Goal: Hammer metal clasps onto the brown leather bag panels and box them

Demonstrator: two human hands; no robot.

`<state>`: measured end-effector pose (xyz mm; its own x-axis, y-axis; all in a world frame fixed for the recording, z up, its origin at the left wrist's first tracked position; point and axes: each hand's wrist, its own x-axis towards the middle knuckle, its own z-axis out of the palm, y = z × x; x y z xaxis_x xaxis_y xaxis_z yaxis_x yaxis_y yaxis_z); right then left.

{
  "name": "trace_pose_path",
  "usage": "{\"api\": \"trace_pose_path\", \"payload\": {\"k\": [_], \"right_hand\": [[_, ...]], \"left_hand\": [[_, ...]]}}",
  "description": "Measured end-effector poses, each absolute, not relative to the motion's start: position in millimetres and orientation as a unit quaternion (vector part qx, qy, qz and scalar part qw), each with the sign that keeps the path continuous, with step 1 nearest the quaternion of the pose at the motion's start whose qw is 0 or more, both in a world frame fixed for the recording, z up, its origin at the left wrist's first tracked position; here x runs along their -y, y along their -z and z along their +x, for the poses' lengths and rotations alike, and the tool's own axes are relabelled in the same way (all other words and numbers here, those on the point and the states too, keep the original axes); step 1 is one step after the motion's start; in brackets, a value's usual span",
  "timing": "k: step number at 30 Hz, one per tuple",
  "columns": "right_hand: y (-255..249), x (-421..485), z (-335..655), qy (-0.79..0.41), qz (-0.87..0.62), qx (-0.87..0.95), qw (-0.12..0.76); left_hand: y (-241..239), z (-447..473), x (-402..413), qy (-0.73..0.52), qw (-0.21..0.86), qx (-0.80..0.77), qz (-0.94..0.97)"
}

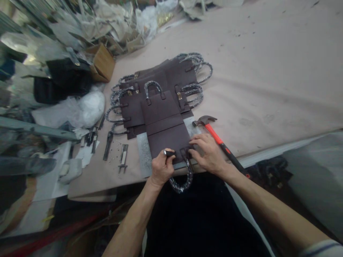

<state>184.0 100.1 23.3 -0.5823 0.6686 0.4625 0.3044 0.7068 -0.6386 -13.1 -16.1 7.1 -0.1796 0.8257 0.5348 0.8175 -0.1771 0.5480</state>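
A dark brown bag panel (pixel 168 140) lies at the table's front edge, its plastic-wrapped handle (pixel 181 186) hanging over toward me. In my left hand (pixel 161 167) is a short rod-like metal tool (pixel 168 153), gripped in the fist above the panel's left part. My right hand (pixel 207 151) rests at the panel's right edge beside a handle tab (pixel 184 153). Its fingers are bent and apart, with the tips at the tab; nothing shows clearly between them. Under the panel, a grey slab (pixel 144 153) sticks out on both sides. A claw hammer (pixel 214 134) with a red and black handle lies just beyond my right hand.
Several brown bag panels with wrapped handles (pixel 158 76) are piled behind the work. To the left lie a caliper-like metal tool (pixel 123 157), a dark rod (pixel 108 145) and scattered small bits. Plastic bags (pixel 92 107), a black bag (pixel 64 80) and a cardboard box (pixel 103 64) crowd the left side.
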Motion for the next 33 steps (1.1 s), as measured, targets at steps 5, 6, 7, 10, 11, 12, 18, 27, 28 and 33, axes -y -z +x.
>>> {"api": "trace_pose_path", "payload": {"k": [5,6,7,10,11,12,18,27,28,33], "right_hand": [[-24,-115,239,-0.108,-0.499,0.832,0.216],[-25,-118,247,-0.120,-0.530,0.821,0.174],[-26,-121,252,-0.156,-0.556,0.804,0.144],[-36,-125,251,-0.415,-0.585,0.687,0.119],[-42,-124,248,-0.500,-0.571,0.640,0.117],[-48,-122,243,-0.564,-0.553,0.604,0.112],[-101,-93,227,-0.547,-0.524,0.629,0.175],[-161,-71,228,-0.038,-0.278,0.943,0.180],[-167,-70,226,-0.022,-0.268,0.944,0.189],[-186,-61,215,0.021,-0.298,0.870,0.392]], "left_hand": [[-2,-13,16,-0.427,0.014,-0.635,0.644],[-2,-13,15,-0.429,0.019,-0.636,0.641],[-2,-13,14,-0.430,0.024,-0.637,0.639],[-2,-12,12,-0.440,0.030,-0.635,0.634],[-1,-12,11,-0.445,0.029,-0.634,0.632],[-1,-12,11,-0.450,0.027,-0.632,0.631],[1,-13,10,-0.463,0.046,-0.628,0.624],[4,-13,11,-0.458,0.057,-0.636,0.619],[5,-14,11,-0.455,0.060,-0.637,0.619],[8,-16,12,-0.443,0.073,-0.647,0.617]]}}
